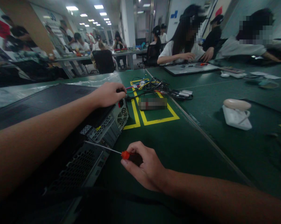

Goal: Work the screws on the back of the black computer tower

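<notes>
A black desktop computer case (pixel 61 90) lies on its side at the left, its metal rear panel facing right. In my right hand (pixel 150 163) is a screwdriver (pixel 126 155) with a red and black handle, gripped between thumb and fingers. Its thin shaft points left, and the tip is at or close to the rear panel's edge; contact is unclear. My left hand (pixel 110 93) rests at the far rear corner, above the power supply fan grille (pixel 122 116). Its fingers curl around something black that I cannot make out.
Beyond the case lies a tangle of cables (pixel 154 85). Yellow tape (pixel 162 120) marks the green table, with a blurred block (pixel 152 103) inside it. A white box (pixel 237 118) with a beige lid sits right. Co-workers sit across, one at a dark-edged panel (pixel 192 69).
</notes>
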{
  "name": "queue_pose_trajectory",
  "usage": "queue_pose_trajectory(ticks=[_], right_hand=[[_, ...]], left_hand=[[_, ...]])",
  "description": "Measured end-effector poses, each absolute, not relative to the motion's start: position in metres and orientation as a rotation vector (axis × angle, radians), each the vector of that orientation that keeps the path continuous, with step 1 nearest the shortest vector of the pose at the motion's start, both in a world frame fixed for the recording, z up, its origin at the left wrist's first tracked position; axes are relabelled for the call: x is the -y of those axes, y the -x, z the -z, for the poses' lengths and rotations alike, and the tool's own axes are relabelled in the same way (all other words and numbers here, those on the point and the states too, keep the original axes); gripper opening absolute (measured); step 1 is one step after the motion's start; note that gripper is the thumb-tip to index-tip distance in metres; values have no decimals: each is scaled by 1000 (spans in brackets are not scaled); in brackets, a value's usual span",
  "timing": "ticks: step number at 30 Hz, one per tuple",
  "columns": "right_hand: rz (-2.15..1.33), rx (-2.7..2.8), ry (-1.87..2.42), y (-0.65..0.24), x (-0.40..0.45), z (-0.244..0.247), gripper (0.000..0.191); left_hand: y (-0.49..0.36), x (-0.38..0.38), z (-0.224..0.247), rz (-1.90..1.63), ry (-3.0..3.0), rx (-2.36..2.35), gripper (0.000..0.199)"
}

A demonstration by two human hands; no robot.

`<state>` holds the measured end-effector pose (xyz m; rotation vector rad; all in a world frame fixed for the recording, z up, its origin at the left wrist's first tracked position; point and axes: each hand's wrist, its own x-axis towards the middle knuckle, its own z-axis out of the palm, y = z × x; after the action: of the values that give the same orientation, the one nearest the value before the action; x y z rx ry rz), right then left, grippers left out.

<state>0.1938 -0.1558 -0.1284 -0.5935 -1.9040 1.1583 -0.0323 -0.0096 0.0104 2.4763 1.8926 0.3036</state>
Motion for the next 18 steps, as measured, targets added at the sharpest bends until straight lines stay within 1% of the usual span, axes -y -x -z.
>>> queue_pose_trajectory(ticks=[18], right_hand=[[-1147, 1909, 607, -194, 156, 127, 15]], left_hand=[[32, 11, -12, -296, -2466, -1893, 50]])
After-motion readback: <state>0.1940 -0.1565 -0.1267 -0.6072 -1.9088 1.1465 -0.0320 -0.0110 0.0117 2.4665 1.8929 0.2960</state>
